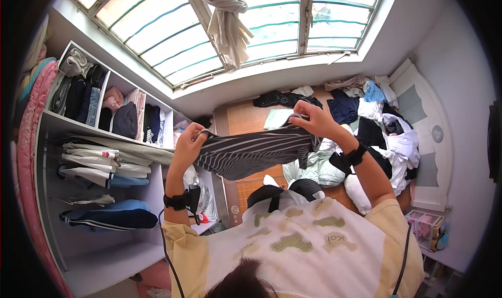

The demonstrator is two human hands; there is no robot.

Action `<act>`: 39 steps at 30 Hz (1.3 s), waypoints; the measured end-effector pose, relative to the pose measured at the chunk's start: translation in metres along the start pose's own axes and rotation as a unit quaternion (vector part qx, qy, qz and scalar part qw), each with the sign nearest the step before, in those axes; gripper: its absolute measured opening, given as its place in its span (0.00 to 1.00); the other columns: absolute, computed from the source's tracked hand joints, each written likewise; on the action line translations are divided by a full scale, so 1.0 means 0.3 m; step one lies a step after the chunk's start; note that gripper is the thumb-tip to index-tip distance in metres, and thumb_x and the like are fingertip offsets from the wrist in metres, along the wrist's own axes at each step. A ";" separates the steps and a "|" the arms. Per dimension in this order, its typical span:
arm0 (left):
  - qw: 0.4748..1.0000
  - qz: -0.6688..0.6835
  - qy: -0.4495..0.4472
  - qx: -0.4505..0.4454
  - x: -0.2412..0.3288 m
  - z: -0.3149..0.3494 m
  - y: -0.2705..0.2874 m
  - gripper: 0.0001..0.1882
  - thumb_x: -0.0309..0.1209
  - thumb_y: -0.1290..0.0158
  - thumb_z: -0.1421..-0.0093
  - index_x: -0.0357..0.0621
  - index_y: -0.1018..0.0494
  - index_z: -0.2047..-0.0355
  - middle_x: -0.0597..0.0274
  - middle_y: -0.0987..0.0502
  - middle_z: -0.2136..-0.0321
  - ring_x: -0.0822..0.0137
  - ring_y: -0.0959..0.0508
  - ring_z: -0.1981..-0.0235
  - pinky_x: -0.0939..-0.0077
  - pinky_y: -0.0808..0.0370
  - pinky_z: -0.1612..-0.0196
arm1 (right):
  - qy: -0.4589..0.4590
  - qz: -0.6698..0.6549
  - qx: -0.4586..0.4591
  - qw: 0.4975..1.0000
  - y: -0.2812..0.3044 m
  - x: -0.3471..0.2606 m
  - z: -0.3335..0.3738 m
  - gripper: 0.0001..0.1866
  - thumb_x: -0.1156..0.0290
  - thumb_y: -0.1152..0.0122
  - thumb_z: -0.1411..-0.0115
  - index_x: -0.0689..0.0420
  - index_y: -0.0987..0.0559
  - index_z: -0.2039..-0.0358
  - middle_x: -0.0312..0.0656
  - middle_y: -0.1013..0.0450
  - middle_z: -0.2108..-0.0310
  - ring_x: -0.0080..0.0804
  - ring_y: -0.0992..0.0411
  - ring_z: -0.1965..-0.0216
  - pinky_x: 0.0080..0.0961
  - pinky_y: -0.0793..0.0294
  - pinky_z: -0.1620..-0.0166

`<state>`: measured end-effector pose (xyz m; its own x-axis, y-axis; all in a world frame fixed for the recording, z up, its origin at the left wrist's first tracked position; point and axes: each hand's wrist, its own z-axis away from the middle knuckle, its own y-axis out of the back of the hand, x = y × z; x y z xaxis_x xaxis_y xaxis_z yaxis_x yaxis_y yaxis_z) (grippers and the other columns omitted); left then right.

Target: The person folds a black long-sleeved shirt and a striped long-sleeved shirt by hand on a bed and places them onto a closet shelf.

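Stretched between my two raised hands is a dark garment with thin white stripes [251, 154]; its exact kind does not show. My left hand [191, 143] pinches its left upper corner. My right hand [309, 117] grips the right upper corner, with the fingers closed over the edge. The cloth hangs slack between them, above the wooden mat. Just beyond it lies a pale green folded cloth [277, 118], partly hidden by the right hand and the garment. Pale green crumpled fabric [319, 170] lies below the garment's right end.
Left stands an open wardrobe [123, 248] with folded clothes [125, 121] in upper compartments and hanging clothes [86, 164] below. A heap of mixed clothes [371, 133] covers the mat's right side, against a white panel [418, 99]. A black garment [277, 98] lies under the window.
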<state>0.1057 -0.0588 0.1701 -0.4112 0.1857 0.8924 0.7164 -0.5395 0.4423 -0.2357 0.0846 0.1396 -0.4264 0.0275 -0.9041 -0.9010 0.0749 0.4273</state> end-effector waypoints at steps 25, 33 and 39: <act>0.875 -0.436 -0.191 0.087 -0.028 0.253 -0.039 0.09 0.33 0.50 0.49 0.44 0.24 0.80 0.64 0.25 0.77 0.58 0.24 0.74 0.66 0.28 0.69 | 0.264 0.430 0.055 0.862 -0.041 -0.095 0.146 0.14 0.60 0.34 0.55 0.53 0.26 0.72 0.38 0.34 0.68 0.38 0.34 0.61 0.49 0.44 0.44; 0.887 -0.411 -0.181 0.105 -0.101 0.309 0.122 0.15 0.41 0.44 0.46 0.42 0.33 0.71 0.58 0.28 0.80 0.55 0.25 0.77 0.64 0.29 0.73 | 0.257 0.360 0.026 0.896 -0.157 -0.207 0.050 0.10 0.71 0.35 0.50 0.55 0.28 0.70 0.40 0.33 0.69 0.39 0.31 0.66 0.47 0.37 0.49; 0.965 -0.162 -0.128 0.164 -0.232 0.301 0.189 0.11 0.20 0.50 0.46 0.40 0.40 0.65 0.48 0.32 0.73 0.54 0.27 0.74 0.64 0.30 0.68 | 0.154 0.162 0.119 0.967 -0.354 -0.229 -0.007 0.13 0.82 0.46 0.51 0.60 0.33 0.63 0.52 0.33 0.73 0.47 0.34 0.74 0.30 0.33 0.68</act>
<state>0.2258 -0.0280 0.1411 -0.5198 0.5208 0.6772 0.7313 -0.1384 0.6678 -0.1109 0.0726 0.1565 -0.7196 -0.2084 -0.6624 -0.6883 0.3404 0.6406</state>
